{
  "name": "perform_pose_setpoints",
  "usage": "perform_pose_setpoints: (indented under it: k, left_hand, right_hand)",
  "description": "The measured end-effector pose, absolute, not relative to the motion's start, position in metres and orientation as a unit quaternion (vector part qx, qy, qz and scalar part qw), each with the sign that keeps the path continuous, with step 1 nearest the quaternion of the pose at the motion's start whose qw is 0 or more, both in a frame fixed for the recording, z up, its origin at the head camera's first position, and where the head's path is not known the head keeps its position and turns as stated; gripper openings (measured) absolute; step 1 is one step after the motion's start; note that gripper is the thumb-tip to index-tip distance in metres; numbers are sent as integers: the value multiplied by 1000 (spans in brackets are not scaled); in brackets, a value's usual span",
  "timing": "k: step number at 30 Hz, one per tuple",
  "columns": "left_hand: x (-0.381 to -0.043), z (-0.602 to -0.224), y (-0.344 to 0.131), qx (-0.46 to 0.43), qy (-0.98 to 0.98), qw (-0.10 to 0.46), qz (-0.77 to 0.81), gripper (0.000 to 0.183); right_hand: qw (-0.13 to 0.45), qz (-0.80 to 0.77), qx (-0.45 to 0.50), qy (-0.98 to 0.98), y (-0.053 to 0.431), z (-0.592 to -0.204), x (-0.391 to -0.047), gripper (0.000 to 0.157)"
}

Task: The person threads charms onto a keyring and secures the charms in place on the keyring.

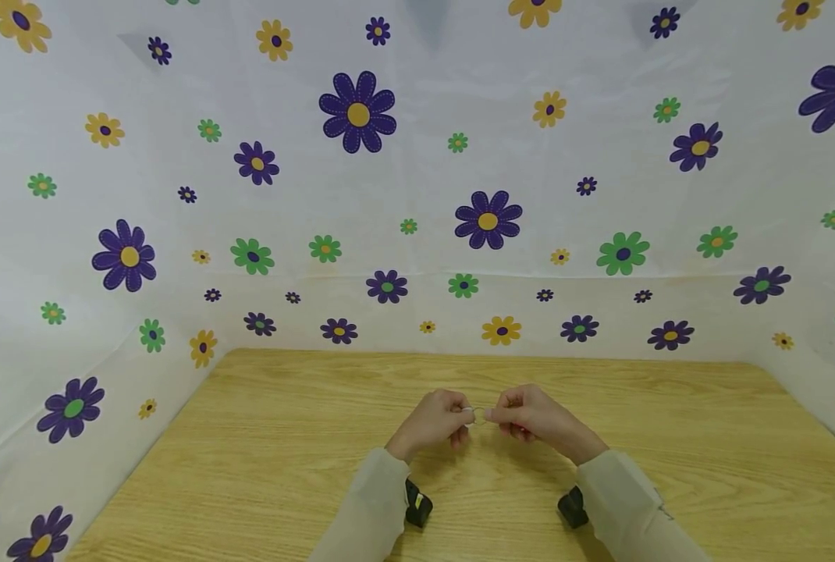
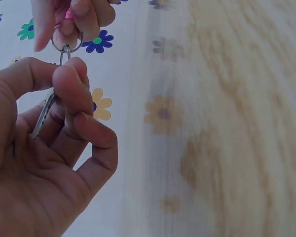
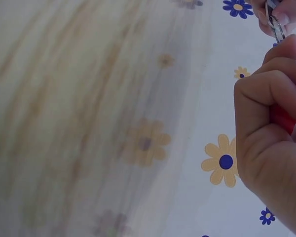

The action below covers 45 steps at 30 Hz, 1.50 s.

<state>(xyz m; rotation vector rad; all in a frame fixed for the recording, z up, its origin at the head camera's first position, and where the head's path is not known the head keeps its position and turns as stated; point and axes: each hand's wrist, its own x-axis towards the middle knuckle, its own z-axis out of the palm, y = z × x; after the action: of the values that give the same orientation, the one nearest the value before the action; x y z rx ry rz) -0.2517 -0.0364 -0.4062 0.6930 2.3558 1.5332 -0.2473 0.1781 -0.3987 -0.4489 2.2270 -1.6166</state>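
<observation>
My left hand point(image 1: 435, 421) pinches a slim silver key point(image 2: 43, 116) with a notched edge between thumb and curled fingers. A small oval link point(image 2: 62, 57) joins it to a round metal key ring point(image 2: 81, 40), which spans the short gap between the two hands. On the other side, fingertips of my right hand point(image 1: 540, 421) pinch the ring. Part of a red object point(image 3: 282, 118) shows inside the right hand's curled fingers, and a bit of pink point(image 2: 69, 13) appears between its fingers; the rest is covered. Both hands are above the wooden table.
The wood-grain table point(image 1: 284, 453) stretches out on all sides of the hands. A white sheet point(image 1: 417, 179) printed with purple, yellow and green flowers stands behind it and along both sides. Black wrist devices point(image 1: 417, 506) sit beneath both pale sleeves point(image 1: 371, 507).
</observation>
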Motion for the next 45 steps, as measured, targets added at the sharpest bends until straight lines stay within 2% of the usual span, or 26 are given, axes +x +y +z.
perform_pose_setpoints:
  k: [7, 15, 23, 35, 45]
  left_hand:
    - [-252, -407, -36, 241, 812, 115, 518, 17]
    - [-252, -408, -36, 237, 812, 117, 521, 16]
    - [-255, -411, -36, 238, 823, 116, 502, 18]
    - [-255, -417, -34, 257, 820, 150, 489, 22]
    - [-255, -417, -34, 229, 820, 126, 510, 20]
  right_hand:
    - [187, -574, -159, 782, 175, -399, -246, 36]
    - [167, -557, -165, 797, 174, -399, -247, 34]
    - [179, -585, -153, 776, 172, -398, -247, 29]
    - [203, -645, -134, 724, 168, -402, -248, 28]
    - [155, -574, -145, 791, 169, -401, -248, 34]
